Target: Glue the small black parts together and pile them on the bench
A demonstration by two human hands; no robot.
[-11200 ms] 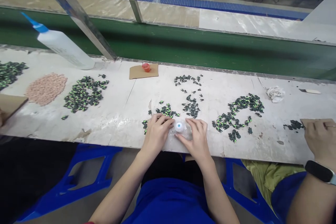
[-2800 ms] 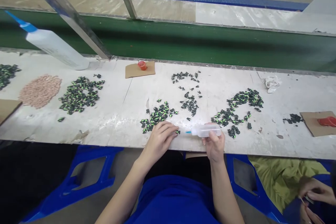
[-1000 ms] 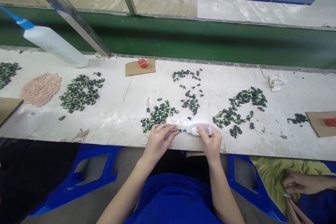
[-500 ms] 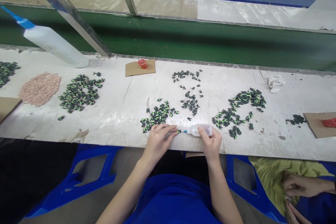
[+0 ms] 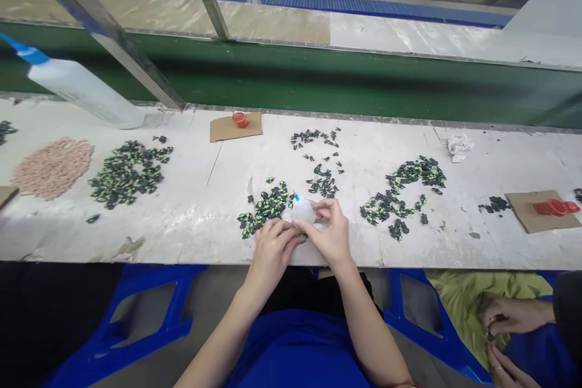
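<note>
- Two hands meet at the near edge of the table (image 5: 173, 236): the right hand (image 5: 330, 233) has its fingers clamped on a small clear squeeze bottle (image 5: 301, 210) with a blue tip, held upright and pointing away from the person.
- Left hand (image 5: 273, 248) lies just beside it, fingers drawn together at the base of the bottle, seemingly pinching a small part there (too small and too hidden to name for certain).
- Just beyond both hands lies a pile of green-and-black parts (image 5: 266, 209), touching or nearly touching the bottle.
- Farther out: a scatter of dark parts (image 5: 321, 160), a second green-and-black pile (image 5: 402, 191) to the right, another pile (image 5: 122, 173) to the left, and a pink heap (image 5: 52, 167) beyond that.
- A large white bottle (image 5: 82, 94) leans at the far left, and a red cap sits on a cardboard square (image 5: 236, 126).
- A co-worker's hands (image 5: 511, 321) show at the lower right, below table level.
- Risk, as I judge it: the part is tiny and the grip is at the table's edge, so a slip of the left fingers could drop it to the floor; squeezing the bottle too hard could spill its contents over the nearby pile.
- Compared with half a second ago, the bottle has swung from lying sideways, tip at the left fingers, to upright, and the hands have closed in on each other.
</note>
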